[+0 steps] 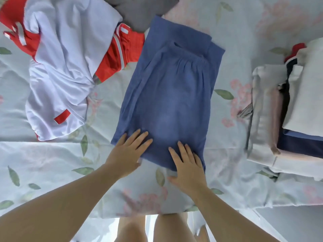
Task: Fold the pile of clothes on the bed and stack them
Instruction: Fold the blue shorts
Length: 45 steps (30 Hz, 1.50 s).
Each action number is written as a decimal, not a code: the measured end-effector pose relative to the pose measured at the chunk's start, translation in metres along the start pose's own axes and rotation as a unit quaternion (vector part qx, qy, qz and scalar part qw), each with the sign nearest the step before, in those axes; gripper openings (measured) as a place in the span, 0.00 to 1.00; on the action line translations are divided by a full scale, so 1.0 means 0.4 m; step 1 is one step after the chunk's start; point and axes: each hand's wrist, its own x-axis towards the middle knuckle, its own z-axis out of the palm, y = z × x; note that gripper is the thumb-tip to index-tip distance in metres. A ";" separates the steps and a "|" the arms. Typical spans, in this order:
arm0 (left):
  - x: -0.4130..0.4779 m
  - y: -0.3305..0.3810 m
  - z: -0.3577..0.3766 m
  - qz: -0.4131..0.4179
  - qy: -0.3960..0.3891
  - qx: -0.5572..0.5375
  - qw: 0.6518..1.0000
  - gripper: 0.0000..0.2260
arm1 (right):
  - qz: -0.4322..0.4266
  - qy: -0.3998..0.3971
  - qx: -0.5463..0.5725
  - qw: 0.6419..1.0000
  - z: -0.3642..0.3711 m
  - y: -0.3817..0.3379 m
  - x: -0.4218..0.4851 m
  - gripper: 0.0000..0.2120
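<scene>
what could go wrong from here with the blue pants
The blue pants lie slanted, with uneven layers at the far end, so the next fold may come out crooked. The stack on the right looks uneven and sits near the bed's edge; another piece on top might tip it.

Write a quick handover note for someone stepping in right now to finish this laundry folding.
Hands: left hand and right hand both open, flat on the near end of the blue garment, part-folded in the middle of the bed.
Done: folded stack at the right.
To do: finish the blue garment, stack it, then fold the white-and-red garment and the grey garment, crumpled at the far left.
</scene>
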 end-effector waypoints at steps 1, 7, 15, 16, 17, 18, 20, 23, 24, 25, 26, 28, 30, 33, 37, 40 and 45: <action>0.002 -0.009 0.027 0.009 0.043 0.018 0.999 0.44 | -0.012 0.017 -0.014 1.000 0.023 0.012 0.000 0.50; 0.011 -0.052 0.070 0.042 0.163 0.091 0.981 0.30 | -0.066 0.136 -0.013 0.988 0.044 0.045 -0.002 0.29; -0.012 -0.079 0.042 0.053 0.218 0.034 0.974 0.15 | -0.033 0.204 0.089 0.974 -0.018 0.023 -0.032 0.13; -0.023 -0.072 0.016 0.064 0.188 0.024 0.980 0.13 | -0.010 0.163 0.126 0.979 -0.039 0.013 -0.048 0.11; -0.035 -0.066 -0.007 0.076 0.141 0.030 0.987 0.13 | 0.014 0.094 0.160 0.982 -0.056 0.003 -0.064 0.10; -0.047 -0.057 -0.039 0.074 0.065 0.043 0.994 0.12 | 0.036 0.022 0.195 0.980 -0.069 -0.005 -0.078 0.11; -0.064 -0.041 -0.074 0.053 -0.127 0.038 0.990 0.12 | 0.076 -0.110 0.251 0.959 -0.093 -0.018 -0.103 0.10; -0.083 -0.028 -0.106 0.052 -0.339 -0.046 0.938 0.09 | 0.088 -0.266 0.259 0.924 -0.129 -0.036 -0.130 0.13; -0.093 -0.029 -0.113 0.050 -0.373 -0.088 0.922 0.08 | 0.086 -0.311 0.245 0.914 -0.138 -0.038 -0.139 0.15; -0.104 -0.032 -0.127 0.040 -0.393 -0.129 0.909 0.08 | 0.084 -0.339 0.234 0.907 -0.151 -0.041 -0.148 0.16; -0.114 -0.036 -0.148 0.029 -0.402 -0.162 0.901 0.10 | 0.085 -0.353 0.229 0.903 -0.167 -0.040 -0.154 0.16; -0.121 -0.049 -0.200 0.030 -0.365 -0.199 0.909 0.13 | 0.084 -0.338 0.241 0.906 -0.204 -0.031 -0.153 0.17; -0.103 -0.076 -0.253 0.021 -0.276 -0.225 0.934 0.13 | 0.089 -0.288 0.260 0.918 -0.251 -0.014 -0.134 0.16; -0.049 -0.118 -0.346 0.002 -0.116 -0.222 0.968 0.08 | 0.106 -0.123 0.331 0.930 -0.330 0.018 -0.096 0.10; 0.039 -0.139 -0.442 -0.036 0.110 -0.230 0.966 0.10 | 0.125 0.189 0.257 0.940 -0.392 0.064 -0.028 0.07; 0.109 -0.141 -0.430 -0.121 0.235 -0.227 0.937 0.22 | 0.172 0.342 0.308 0.871 -0.391 0.091 0.028 0.21; 0.145 -0.116 -0.271 -0.312 0.115 -0.369 0.868 0.43 | 0.324 0.195 0.491 0.785 -0.279 0.091 0.076 0.40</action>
